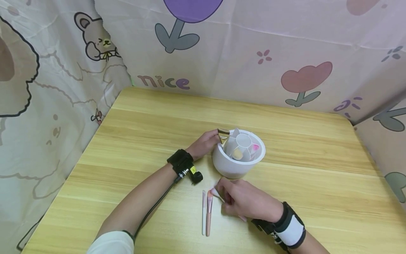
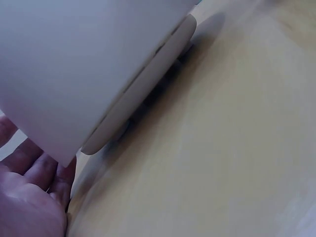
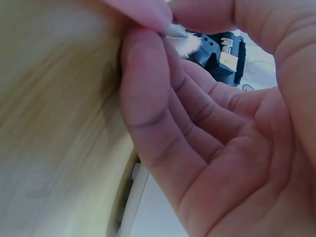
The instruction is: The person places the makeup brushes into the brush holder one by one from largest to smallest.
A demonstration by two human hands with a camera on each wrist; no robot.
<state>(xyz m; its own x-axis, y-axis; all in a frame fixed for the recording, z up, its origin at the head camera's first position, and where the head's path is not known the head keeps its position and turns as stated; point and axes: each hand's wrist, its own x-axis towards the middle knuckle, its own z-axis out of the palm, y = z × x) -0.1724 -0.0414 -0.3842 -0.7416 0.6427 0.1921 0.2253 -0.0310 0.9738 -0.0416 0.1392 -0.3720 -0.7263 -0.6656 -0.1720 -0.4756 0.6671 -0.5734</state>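
Observation:
In the head view a white round brush holder (image 1: 234,165) stands on the table with a clear divided insert (image 1: 243,140) inside. My left hand (image 1: 205,144) rests against its left side, near a gold-coloured piece (image 1: 223,133) at the rim. The left wrist view shows loosely bent fingers (image 2: 42,170) beside the holder's wall, their tips partly hidden. In front of the holder, my right hand (image 1: 245,198) pinches a small makeup brush (image 1: 216,192) with pale bristles and a pink handle. Just left of it lie a slim white stick (image 1: 204,213) and a pink-handled makeup brush (image 1: 209,215), side by side.
The wood-grain table (image 1: 142,116) runs back to a printed cloth (image 1: 228,63) hung behind and at both sides. Each wrist wears a black strap (image 1: 181,160) with a camera; a cable trails along the left forearm.

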